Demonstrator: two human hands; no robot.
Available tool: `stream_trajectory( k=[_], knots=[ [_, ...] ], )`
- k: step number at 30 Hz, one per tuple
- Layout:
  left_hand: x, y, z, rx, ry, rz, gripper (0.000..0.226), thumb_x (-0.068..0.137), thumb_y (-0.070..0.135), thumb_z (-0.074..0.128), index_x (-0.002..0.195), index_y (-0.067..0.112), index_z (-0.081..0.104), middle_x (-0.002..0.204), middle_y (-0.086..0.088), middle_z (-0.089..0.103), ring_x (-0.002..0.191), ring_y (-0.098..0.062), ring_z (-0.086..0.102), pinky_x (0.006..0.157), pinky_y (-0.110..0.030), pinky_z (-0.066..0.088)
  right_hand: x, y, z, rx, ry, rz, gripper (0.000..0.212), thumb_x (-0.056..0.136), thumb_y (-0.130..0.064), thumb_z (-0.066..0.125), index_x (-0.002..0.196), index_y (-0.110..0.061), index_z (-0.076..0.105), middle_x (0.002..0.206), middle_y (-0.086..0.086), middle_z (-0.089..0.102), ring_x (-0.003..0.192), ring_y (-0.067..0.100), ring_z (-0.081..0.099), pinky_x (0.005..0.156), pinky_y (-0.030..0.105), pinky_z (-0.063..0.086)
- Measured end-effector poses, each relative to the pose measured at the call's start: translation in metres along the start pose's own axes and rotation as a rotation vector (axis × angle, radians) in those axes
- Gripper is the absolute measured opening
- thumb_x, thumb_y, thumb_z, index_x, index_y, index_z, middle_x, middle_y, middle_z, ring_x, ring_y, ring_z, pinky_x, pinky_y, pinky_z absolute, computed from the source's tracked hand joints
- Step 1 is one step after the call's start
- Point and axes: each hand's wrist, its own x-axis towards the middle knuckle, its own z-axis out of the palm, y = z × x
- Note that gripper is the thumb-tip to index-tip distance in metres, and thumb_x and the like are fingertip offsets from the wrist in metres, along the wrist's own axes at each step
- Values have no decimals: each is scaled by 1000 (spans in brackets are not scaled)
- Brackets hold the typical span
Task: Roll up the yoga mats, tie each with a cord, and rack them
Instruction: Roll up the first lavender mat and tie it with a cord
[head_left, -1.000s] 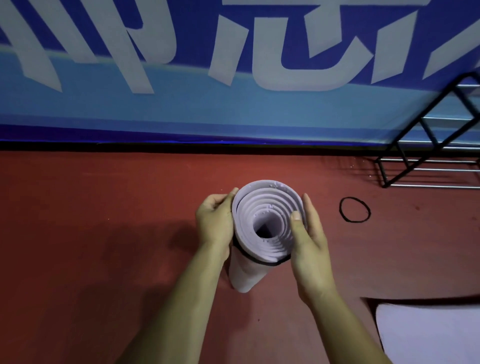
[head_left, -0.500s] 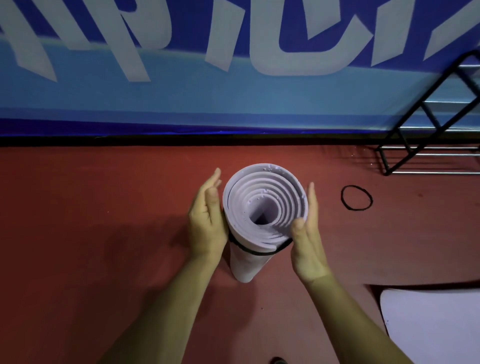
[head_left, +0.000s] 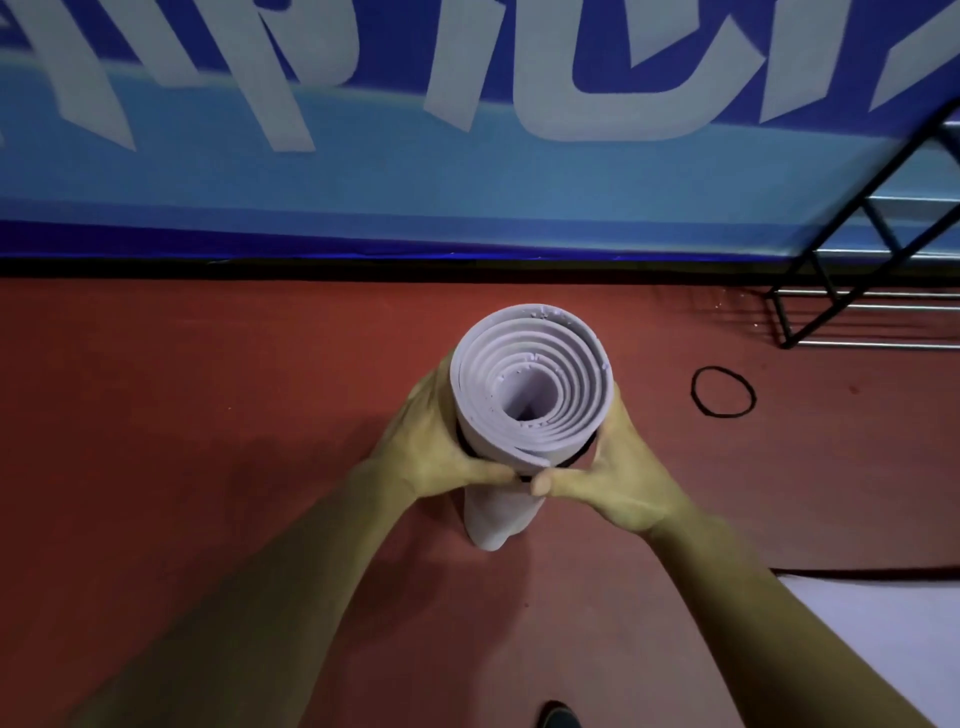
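Note:
A rolled lilac yoga mat (head_left: 530, 384) stands on end on the red floor, its spiral top facing me. A black cord (head_left: 576, 460) rings the roll a little below its top. My left hand (head_left: 436, 441) wraps the roll's left side and my right hand (head_left: 618, 467) its right side. Both thumbs meet at the front of the roll, on the cord. My fingers behind the roll are hidden. A second black cord loop (head_left: 723, 391) lies on the floor to the right.
A black metal rack (head_left: 878, 291) with silver bars stands at the right against the blue banner wall (head_left: 467, 197). A flat lilac mat (head_left: 893, 644) lies at the lower right. A dark shoe tip (head_left: 558, 716) shows at the bottom edge.
Both hands closed around the roll and slid toward its front, thumbs meeting on the cord. The cord sits lower on the roll than before. The view has moved closer.

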Motion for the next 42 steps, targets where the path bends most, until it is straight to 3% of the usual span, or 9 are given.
stream_trajectory(
  k=[5, 9, 18, 21, 25, 32, 37, 40, 42],
  knots=[
    [-1, -10, 1, 41, -128, -82, 113, 35, 64, 96, 135, 38, 51, 129, 22, 59, 124, -4, 56, 102, -38, 50, -3, 20, 0, -117, 5, 29, 110, 60, -51, 97, 150, -35, 37, 147, -7, 51, 138, 21, 46, 113, 50, 41],
    [-7, -19, 9, -31, -83, -27, 119, 39, 56, 99, 142, 34, 44, 135, 20, 55, 130, -6, 52, 105, -38, 48, -14, 11, 5, -69, 81, -35, 119, 57, -21, 99, 151, -31, 26, 145, -23, 45, 138, 7, 45, 112, 25, 41],
    [-25, -29, 28, -217, 1, -1, 129, 49, 51, 98, 153, 29, 24, 152, 14, 40, 142, -2, 38, 114, -30, 39, -20, 28, 33, -46, 110, -83, 104, 67, -4, 93, 150, -18, 33, 145, 0, 54, 136, 21, 51, 113, 42, 44],
    [-18, -40, 36, -241, 30, 42, 128, 50, 40, 99, 153, 24, 26, 151, 17, 41, 139, 5, 38, 108, -14, 35, -15, 47, 33, -21, 114, -47, 102, 68, -12, 93, 148, -26, 33, 146, -8, 53, 135, 10, 51, 108, 31, 47],
    [-13, -67, 54, -241, 87, 46, 130, 43, 49, 99, 150, 33, 26, 145, 19, 46, 133, 5, 45, 105, -21, 43, -10, 70, 33, 33, 137, -26, 100, 66, -29, 91, 147, -27, 33, 135, -22, 54, 118, -14, 55, 88, 10, 48],
    [-10, -97, 107, -516, 327, 104, 118, 43, 63, 93, 136, 22, 33, 126, 10, 56, 109, 6, 60, 88, -17, 49, 11, 123, 45, 2, 247, -102, 101, 65, -71, 84, 143, -21, 44, 133, -8, 64, 119, 9, 64, 97, 43, 56],
    [-8, -124, 141, -544, 469, 194, 120, 48, 53, 89, 147, 17, 30, 133, 3, 57, 114, 0, 59, 92, -20, 48, 8, 159, 53, 13, 336, -203, 114, 56, -75, 78, 149, -23, 36, 129, -23, 59, 112, -13, 59, 92, 20, 52],
    [-11, -123, 144, -526, 551, 300, 138, 51, 77, 82, 154, 10, 19, 146, -1, 45, 126, 4, 51, 103, -20, 43, 10, 166, 47, 56, 313, -241, 140, 54, -70, 84, 161, -31, 4, 155, -12, 43, 133, 0, 51, 108, 31, 46],
    [-11, -121, 144, -489, 595, 350, 131, 61, 80, 74, 156, 13, 14, 150, 3, 40, 134, 3, 46, 109, -21, 39, 11, 167, 47, 54, 299, -286, 128, 61, -65, 83, 161, -33, 11, 155, -11, 45, 133, 3, 52, 111, 37, 45]
  ],
)
